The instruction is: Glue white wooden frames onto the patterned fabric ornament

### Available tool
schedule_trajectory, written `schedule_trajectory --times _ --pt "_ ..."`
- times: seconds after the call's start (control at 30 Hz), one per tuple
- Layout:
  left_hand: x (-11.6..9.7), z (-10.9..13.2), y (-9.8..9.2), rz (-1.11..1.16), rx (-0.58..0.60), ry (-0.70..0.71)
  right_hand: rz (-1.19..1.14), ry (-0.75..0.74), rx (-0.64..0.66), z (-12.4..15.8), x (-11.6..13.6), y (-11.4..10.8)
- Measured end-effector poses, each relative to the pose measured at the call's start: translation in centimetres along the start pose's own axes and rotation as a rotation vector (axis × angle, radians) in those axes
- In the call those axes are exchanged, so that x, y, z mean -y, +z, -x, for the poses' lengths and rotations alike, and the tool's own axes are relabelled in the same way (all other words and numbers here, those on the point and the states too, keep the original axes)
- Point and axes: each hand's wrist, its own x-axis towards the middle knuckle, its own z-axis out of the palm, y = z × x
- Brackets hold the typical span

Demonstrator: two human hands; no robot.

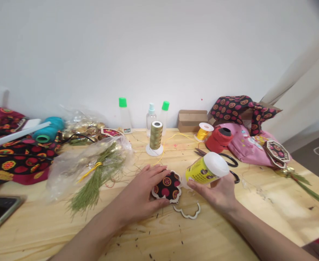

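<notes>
both hands were busy: the left hand [141, 192] was wrapped over the left side of the patch [168, 186], fingers across the far part and thumb along the near edge, so it had a decent hold on it. right hand [223, 192] had a bottle [202, 170] gripped and tipped over, base up and the other end down beside the patch's right rim, thumb underneath and most of the other fingers hidden behind. patch sat mid table [208, 239], between the two hands, dark printed face showing inside a pale scalloped border; couldn't tell if it was dead flat or lifted a bit. my read is that the step was putting glue from the bottle on that border, though the tip and anything coming out of it were too hard to make out. a wavy strip [193, 217] lay just below the patch, and its curves seemed to suit the rim, so i'd guess it belonged there. next move, imo, called for a steady left hand, a light squeeze and the tip kept on the rim, off the fabric. scissors [200, 152] were behind the bottle, not in use.
</notes>
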Motion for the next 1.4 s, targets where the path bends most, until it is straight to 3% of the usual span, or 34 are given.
schedule_trajectory --times 1.23,1.4 --pt "-0.11 0.07 -0.06 -0.008 0.042 -0.039 -0.103 -0.048 0.071 -0.14 0.08 0.13" --pt "-0.03 0.06 -0.08 -0.016 0.038 -0.036 -0.118 0.000 0.068 -0.35 0.56 -0.10"
